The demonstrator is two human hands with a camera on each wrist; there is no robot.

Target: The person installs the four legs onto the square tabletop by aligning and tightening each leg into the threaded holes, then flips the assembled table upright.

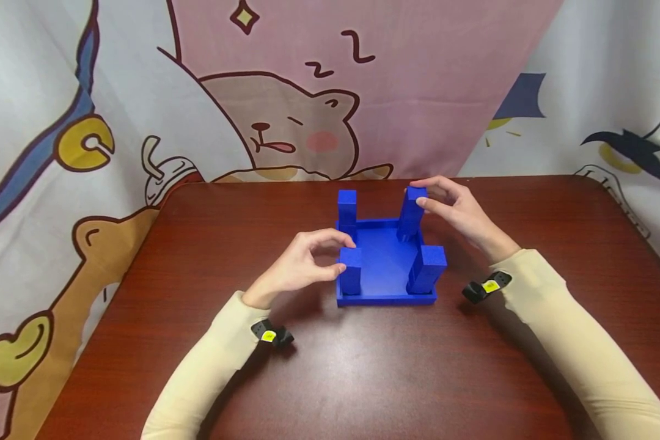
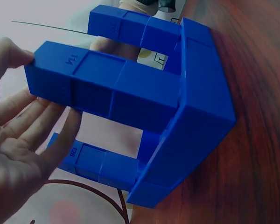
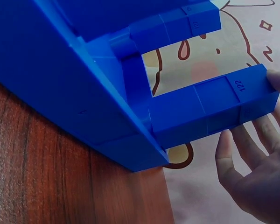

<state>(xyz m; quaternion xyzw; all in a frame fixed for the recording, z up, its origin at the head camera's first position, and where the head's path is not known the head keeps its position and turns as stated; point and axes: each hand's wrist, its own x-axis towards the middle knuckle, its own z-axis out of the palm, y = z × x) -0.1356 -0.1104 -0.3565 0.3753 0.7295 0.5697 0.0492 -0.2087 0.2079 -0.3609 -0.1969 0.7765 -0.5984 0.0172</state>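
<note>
A shallow blue tray (image 1: 386, 300) lies on the table, with tall blue square posts standing upright at its corners. My left hand (image 1: 299, 261) pinches the top of the near-left post (image 1: 351, 275) between thumb and fingers; in the left wrist view this post (image 2: 102, 86) bears the number 114. At the far-right corner, my right hand (image 1: 458, 206) holds the upper end of another post (image 1: 411, 214), marked 122 in the right wrist view (image 3: 214, 105). The far-left post (image 1: 347, 208) and the near-right post (image 1: 427, 269) stand untouched, the latter tilted slightly outward in the head view.
The dark reddish-brown wooden table (image 1: 330, 373) surrounds the tray. Behind it hangs a cloth (image 1: 434, 91) printed with a sleeping bear. A small black device is strapped at each wrist, on pale yellow sleeves (image 1: 572, 342).
</note>
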